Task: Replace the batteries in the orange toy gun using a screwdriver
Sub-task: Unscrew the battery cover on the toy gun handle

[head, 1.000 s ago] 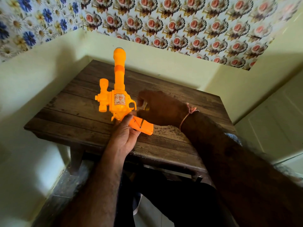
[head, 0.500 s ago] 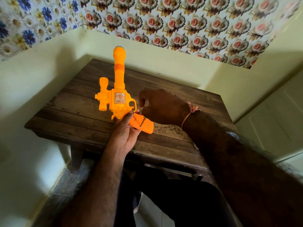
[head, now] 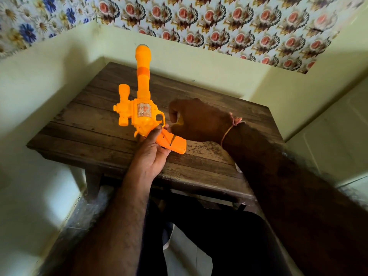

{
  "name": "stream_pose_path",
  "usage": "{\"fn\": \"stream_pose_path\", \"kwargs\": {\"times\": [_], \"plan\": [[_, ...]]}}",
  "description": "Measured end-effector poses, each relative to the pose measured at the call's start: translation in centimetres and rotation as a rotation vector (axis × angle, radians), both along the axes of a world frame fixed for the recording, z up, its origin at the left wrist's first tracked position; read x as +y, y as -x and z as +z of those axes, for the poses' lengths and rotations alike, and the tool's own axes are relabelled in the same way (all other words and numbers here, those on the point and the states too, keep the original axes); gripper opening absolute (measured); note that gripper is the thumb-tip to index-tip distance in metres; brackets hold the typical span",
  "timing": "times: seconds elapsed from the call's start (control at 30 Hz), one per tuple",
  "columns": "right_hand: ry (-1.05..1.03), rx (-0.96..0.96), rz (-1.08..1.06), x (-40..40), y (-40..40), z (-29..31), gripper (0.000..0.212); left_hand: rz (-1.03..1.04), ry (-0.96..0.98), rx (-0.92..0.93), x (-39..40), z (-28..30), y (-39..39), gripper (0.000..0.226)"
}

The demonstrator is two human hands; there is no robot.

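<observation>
Head view, L to R. Patterned wallpaper (head: 229,26) tops a pale yellow-green wall; blue-flower print at far L, red-flower print across the rest. Dark plank table (head: 89,124) stands in the wall corner. Orange toy gun (head: 143,108) is held above the table's near-middle, w/ long axis running roughly near-to-far: barrel points up and away toward the wall, muzzle at top, grip slanting down toward the near R. A small scope-like piece sits on the gun's L flank. Body carries a square sticker w/ a reddish picture; any writing on it is too small to read. No brand legible. Left hand (head: 152,154) comes up from below, thumb and fingers wrapped round the gun where body meets grip, index tip just under the trigger guard. Grip's flat face is turned up toward the camera; a seam line shows on it, and whether the battery compartment is open or what it holds can't be told. Screwdriver (head: 172,139): thin dark shaft stands tilted w/ tip touching the grip face; a bit of yellow handle shows inside the fist. Right hand (head: 199,120) is curled tight round that handle, just R of the trigger guard, above the grip. A thin thread band (head: 234,124) circles the R wrist.
</observation>
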State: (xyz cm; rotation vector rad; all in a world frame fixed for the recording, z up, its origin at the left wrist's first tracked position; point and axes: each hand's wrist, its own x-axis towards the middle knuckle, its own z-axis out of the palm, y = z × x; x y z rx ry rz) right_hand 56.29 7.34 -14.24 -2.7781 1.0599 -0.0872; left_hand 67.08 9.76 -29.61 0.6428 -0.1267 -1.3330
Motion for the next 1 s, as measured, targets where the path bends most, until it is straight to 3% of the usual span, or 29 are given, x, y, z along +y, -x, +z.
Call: {"fn": "stream_pose_path", "kwargs": {"times": [0.17, 0.33, 0.5, 0.63, 0.8, 0.87, 1.0], "plan": [[0.043, -0.03, -0.049, -0.04, -0.05, -0.37, 0.016, 0.002, 0.001, -0.018, 0.35, 0.51, 0.15, 0.032], [-0.042, -0.031, -0.027, 0.05, 0.15, 0.16, 0.025, 0.007, -0.004, -0.019, 0.42, 0.6, 0.16, 0.042], [0.015, 0.004, -0.058, -0.12, -0.05, -0.12, 0.017, -0.002, 0.015, -0.034, 0.51, 0.73, 0.21, 0.019], [-0.038, 0.023, -0.04, 0.18, 0.35, 0.52, 0.026, 0.003, 0.033, -0.036, 0.57, 0.78, 0.2, 0.022], [0.041, 0.032, -0.086, -0.04, 0.35, 0.01, 0.016, -0.005, 0.032, -0.058, 0.7, 0.9, 0.28, 0.017], [0.006, -0.022, -0.079, 0.05, 0.46, 0.16, 0.021, 0.001, 0.017, -0.052, 0.72, 0.98, 0.33, 0.017], [-0.082, -0.026, -0.009, 0.45, 0.28, 0.56, 0.031, 0.012, -0.011, -0.017, 0.61, 0.89, 0.27, 0.03]]}}
